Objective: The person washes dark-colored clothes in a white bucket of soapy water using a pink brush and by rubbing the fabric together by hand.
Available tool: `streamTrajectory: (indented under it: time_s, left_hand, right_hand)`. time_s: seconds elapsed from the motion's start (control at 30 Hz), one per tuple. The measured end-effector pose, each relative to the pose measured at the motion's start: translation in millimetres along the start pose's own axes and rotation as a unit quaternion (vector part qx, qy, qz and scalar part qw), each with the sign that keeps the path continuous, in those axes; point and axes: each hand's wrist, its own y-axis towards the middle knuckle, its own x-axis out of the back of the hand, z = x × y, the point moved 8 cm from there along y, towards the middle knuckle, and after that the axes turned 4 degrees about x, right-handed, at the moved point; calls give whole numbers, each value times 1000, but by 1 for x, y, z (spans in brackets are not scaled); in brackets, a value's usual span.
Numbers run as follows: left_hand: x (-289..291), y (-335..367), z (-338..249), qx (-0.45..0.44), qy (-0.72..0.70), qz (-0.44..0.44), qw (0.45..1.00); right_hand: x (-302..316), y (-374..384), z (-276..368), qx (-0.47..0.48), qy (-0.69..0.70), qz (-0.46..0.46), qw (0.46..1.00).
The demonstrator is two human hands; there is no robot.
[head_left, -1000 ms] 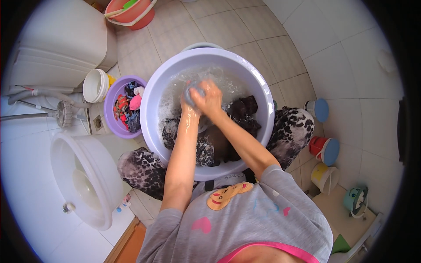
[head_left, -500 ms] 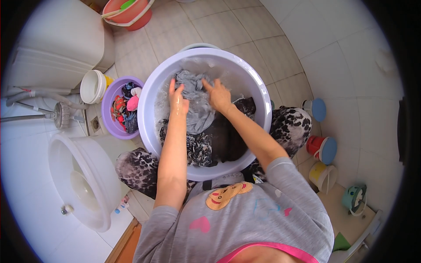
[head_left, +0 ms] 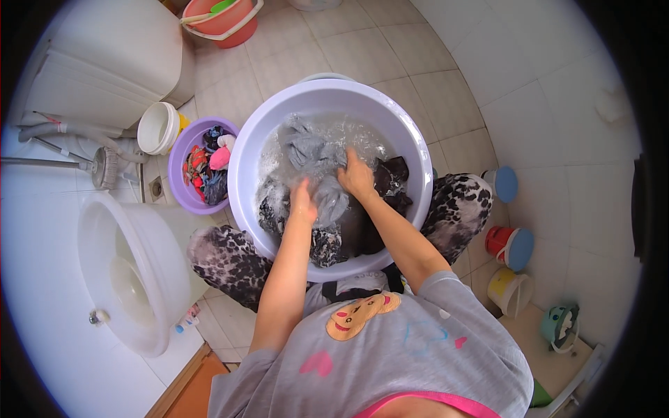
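Observation:
A wide pale lavender basin (head_left: 240, 174) stands between my knees, holding sudsy water and wet laundry. In it a grey garment (head_left: 311, 150) lies bunched, partly under water. My left hand (head_left: 302, 200) is closed at the garment's near part, its fingertips partly hidden by cloth and water. My right hand (head_left: 357, 175) is closed on the right side of the same garment, fingers dipping into the water. Dark brown cloth (head_left: 362, 226) lies under and beside my right forearm. Black-and-white patterned cloth (head_left: 325, 247) sits at the basin's near side.
To the left stand a purple basin (head_left: 175, 167) of small clothes, a white bucket (head_left: 157, 129) and a large whitish tub (head_left: 115, 209). Red basins (head_left: 226, 28) sit at the far left. Lidded pails (head_left: 519, 249) line the right wall.
Both hands have come nearer to me and lower into the basin, drawing the grey garment with them. My left hand, earlier with fingers apart, has closed at the cloth.

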Motion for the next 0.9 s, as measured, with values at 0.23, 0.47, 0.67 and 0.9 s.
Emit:
streamTrajectory:
  time_s: [0.23,0.47,0.67,0.9]
  left_hand:
    - [-18,-17,5,-39,256,27,966]
    - [-27,-3,-45,18,150,6,988]
    - [-97,-27,-62,72,-5,242,968]
    - [-89,-5,-44,-92,51,234,966]
  right_hand:
    - [9,-8,2,-16,-39,-38,998]
    - [29,13,-2,-19,151,-114,982]
    - [67,-41,134,287,273,-129,909]
    - [35,-29,129,415,0,-148,898]
